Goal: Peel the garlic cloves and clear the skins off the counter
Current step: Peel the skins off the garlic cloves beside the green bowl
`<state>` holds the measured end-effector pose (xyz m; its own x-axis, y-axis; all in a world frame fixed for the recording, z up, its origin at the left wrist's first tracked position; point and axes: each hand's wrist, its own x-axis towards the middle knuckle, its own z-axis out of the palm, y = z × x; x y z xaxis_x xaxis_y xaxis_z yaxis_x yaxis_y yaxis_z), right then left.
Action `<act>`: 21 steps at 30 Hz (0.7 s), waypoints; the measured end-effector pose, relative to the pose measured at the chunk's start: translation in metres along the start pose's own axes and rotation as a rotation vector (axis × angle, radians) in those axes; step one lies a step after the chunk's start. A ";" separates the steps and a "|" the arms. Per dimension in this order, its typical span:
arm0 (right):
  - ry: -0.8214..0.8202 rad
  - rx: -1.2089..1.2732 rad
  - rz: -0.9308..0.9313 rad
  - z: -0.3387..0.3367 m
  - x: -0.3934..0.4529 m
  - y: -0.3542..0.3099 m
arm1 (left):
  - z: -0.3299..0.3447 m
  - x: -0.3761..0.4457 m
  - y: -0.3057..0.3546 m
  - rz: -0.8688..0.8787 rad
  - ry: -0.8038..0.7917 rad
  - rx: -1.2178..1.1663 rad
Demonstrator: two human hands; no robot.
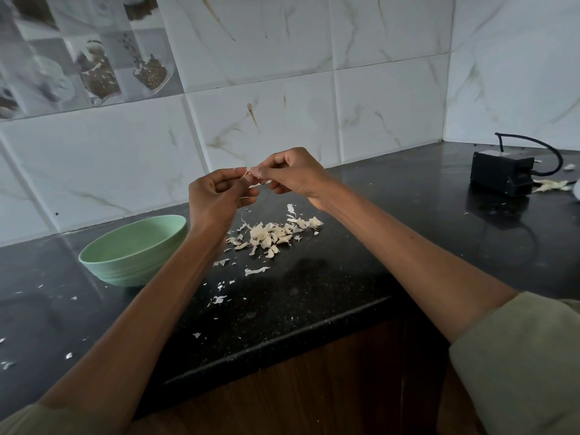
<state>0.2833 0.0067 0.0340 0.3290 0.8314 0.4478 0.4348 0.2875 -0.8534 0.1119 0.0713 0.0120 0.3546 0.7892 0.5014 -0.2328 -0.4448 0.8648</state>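
Both hands are raised above the black counter (329, 277), meeting over a small garlic clove (249, 174). My left hand (219, 196) grips the clove with curled fingers. My right hand (292, 174) pinches the clove's papery skin at its tip; a strip of skin (260, 184) hangs between the hands. Below them a pile of garlic cloves and skins (273, 233) lies on the counter. Loose skin flakes (255, 271) are scattered toward the front edge. A green bowl (125, 262) stands to the left of the pile; its inside looks bare.
A black box with a cable (502, 174) stands at the far right, with more garlic skins (550, 185) beside it. A tiled wall (282, 89) backs the counter. The counter's front edge (282, 340) runs diagonally above a wooden cabinet front.
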 end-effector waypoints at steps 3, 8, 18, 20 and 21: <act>0.000 0.032 -0.027 -0.001 0.000 0.000 | 0.001 -0.001 0.001 -0.001 0.007 0.005; 0.019 0.023 -0.019 0.003 -0.001 -0.003 | 0.001 -0.002 0.003 -0.015 0.006 0.001; -0.022 -0.076 -0.028 0.007 -0.002 -0.005 | 0.002 0.000 0.001 -0.089 0.007 -0.025; -0.018 -0.130 -0.030 0.008 -0.001 -0.004 | 0.001 0.001 0.001 -0.111 0.005 -0.055; -0.011 -0.163 -0.033 0.009 -0.001 -0.004 | 0.001 0.001 0.001 -0.117 -0.002 -0.073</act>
<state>0.2740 0.0090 0.0347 0.3036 0.8280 0.4714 0.5758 0.2348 -0.7832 0.1130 0.0716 0.0133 0.3850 0.8332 0.3969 -0.2546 -0.3175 0.9135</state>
